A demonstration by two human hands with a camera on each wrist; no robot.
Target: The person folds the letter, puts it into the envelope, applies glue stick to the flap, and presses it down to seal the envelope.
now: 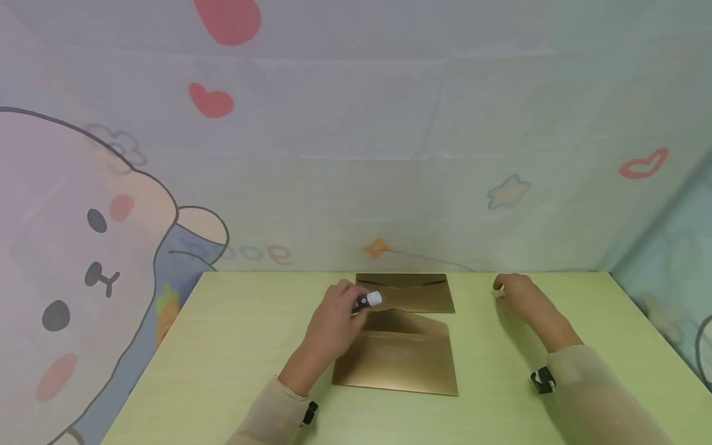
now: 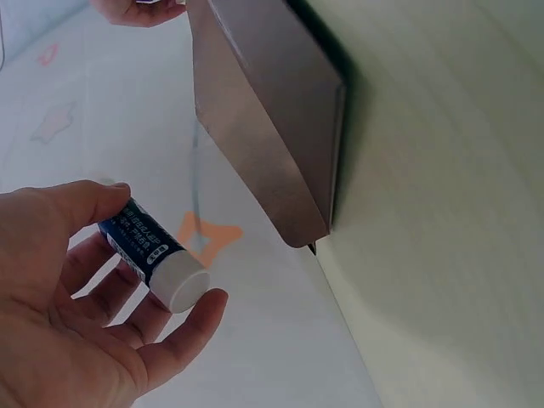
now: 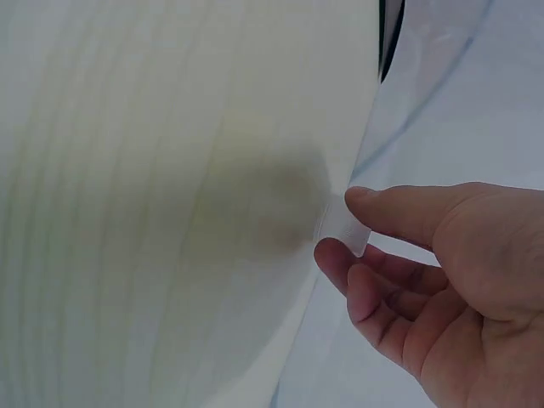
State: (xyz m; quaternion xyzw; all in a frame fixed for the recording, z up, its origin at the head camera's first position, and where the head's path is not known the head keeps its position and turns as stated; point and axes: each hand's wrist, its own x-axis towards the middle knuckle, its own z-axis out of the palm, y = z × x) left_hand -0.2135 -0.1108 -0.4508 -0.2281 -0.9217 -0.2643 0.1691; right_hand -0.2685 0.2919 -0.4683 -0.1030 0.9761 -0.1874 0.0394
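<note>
My left hand (image 1: 336, 322) grips a glue stick (image 2: 144, 244) with a dark blue printed label and a white end, thumb on one side and fingers on the other. It is held over the left part of a bronze envelope (image 1: 397, 364) whose flap (image 1: 411, 322) stands open toward the back. Behind that, a second bronze envelope (image 1: 406, 297) lies near the table's back edge. Off to the right, my right hand (image 1: 523, 298) pinches a small whitish translucent cap (image 3: 342, 225) between thumb and index finger, close over the table.
The pale yellow-green table (image 1: 233, 346) ends at a printed cloth backdrop (image 1: 356, 123) with hearts, stars and a cartoon bear. At the far right a dark cable (image 1: 699, 352) hangs beside the table.
</note>
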